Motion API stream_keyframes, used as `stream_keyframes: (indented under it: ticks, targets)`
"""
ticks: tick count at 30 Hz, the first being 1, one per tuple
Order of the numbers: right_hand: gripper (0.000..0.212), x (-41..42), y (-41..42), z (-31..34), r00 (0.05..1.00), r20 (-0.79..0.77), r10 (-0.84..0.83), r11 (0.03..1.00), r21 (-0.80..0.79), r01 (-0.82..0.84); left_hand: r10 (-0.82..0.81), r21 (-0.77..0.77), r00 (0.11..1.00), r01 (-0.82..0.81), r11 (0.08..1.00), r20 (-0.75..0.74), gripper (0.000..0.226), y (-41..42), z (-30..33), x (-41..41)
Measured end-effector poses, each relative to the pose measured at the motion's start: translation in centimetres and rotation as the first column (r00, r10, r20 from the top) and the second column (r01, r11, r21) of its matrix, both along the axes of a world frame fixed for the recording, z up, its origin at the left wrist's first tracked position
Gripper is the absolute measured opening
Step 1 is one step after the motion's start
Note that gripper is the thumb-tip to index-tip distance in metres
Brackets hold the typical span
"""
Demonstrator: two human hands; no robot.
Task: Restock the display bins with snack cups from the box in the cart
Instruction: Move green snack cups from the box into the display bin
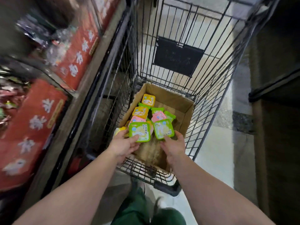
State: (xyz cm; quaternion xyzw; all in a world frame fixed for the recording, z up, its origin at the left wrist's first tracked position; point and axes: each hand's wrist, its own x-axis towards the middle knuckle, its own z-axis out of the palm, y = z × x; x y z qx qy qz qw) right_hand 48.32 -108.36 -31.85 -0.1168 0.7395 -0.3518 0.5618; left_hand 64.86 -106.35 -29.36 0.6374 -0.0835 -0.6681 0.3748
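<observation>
**Both hands lifting green snack cups from the box in the cart**

Pale speckled shop floor shows through the black wire shopping cart, which stands in a narrow aisle just beside the display bins on the left; these are fronted with red panels bearing white characters and are blurred.

Head view: an open cardboard box sits on the cart floor, holding a loose heap of square snack cups in yellow, pink and green, crowded toward its left side, while bare cardboard shows on the right. The left hand grips a green snack cup at its near edge, thumb on the printed lid and fingers curled beneath. The right hand holds a second green cup the same way, thumb on the lid, fingers hooked round the right rim. Both cups are tilted toward the camera, above the heap. A yellow cup lies against the left hand's fingers; whether it is also held I cannot tell. Green trousers show below.

Judged from here, each cup hangs from one edge only, so a quick swing toward the bins could let it pivot out and drop through onto the floor. The lifted cups overlap pink ones, which may be dragged up and tumble. The cart's wire side stands between box and bins; a low carry could knock a cup loose.
</observation>
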Motion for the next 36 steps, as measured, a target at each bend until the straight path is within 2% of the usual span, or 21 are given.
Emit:
stream_keyframes:
  ticks: [7,10,14,17,22,25,27,29,32,36]
  targets:
    - [0.055,1.8,5.5,8.9,0.960,0.218,0.173,0.967,-0.222,-0.123,0.183,-0.187,0.983,-0.180,0.966,-0.001,0.041,8.6,6.4,0.8]
    - [0.053,3.7,10.1,13.0,0.913,0.272,0.303,0.929,-0.297,-0.220,0.312,-0.266,0.950,-0.310,0.913,-0.037,0.021,14.9,10.4,2.1]
    - [0.043,8.5,18.1,18.3,0.780,0.318,0.539,0.830,-0.360,-0.426,0.459,-0.347,0.887,-0.446,0.825,-0.051,0.030,25.3,15.3,5.9]
    - [0.041,13.7,24.1,21.6,0.640,0.306,0.705,0.704,-0.411,-0.579,0.605,-0.398,0.794,-0.574,0.715,-0.060,0.029,33.7,18.5,9.9]
    - [0.029,23.1,35.0,25.8,0.348,0.257,0.901,0.433,-0.503,-0.748,0.820,-0.463,0.571,-0.736,0.493,-0.036,0.026,48.3,22.2,17.0]
    - [0.024,29.1,42.3,26.5,0.199,0.237,0.951,0.295,-0.502,-0.813,0.880,-0.469,0.475,-0.774,0.426,0.016,0.019,57.3,23.1,21.0]
    - [0.018,32.9,47.1,26.2,0.107,0.214,0.971,0.201,-0.487,-0.850,0.911,-0.467,0.407,-0.796,0.386,0.059,0.026,63.4,23.0,24.0]
    - [0.018,36.5,51.3,25.0,-0.010,0.172,0.985,0.074,-0.475,-0.877,0.918,-0.461,0.378,-0.798,0.389,0.120,0.024,68.8,22.7,27.0]
    - [0.025,40.3,55.4,22.2,-0.150,-0.025,0.988,-0.148,-0.381,-0.912,0.917,-0.451,0.355,-0.799,0.399,0.182,0.014,75.1,22.1,30.8]
    - [0.034,42.6,57.8,18.8,-0.229,-0.250,0.941,-0.273,-0.158,-0.949,0.896,-0.399,0.394,-0.802,0.445,0.205,0.028,79.3,21.0,34.0]
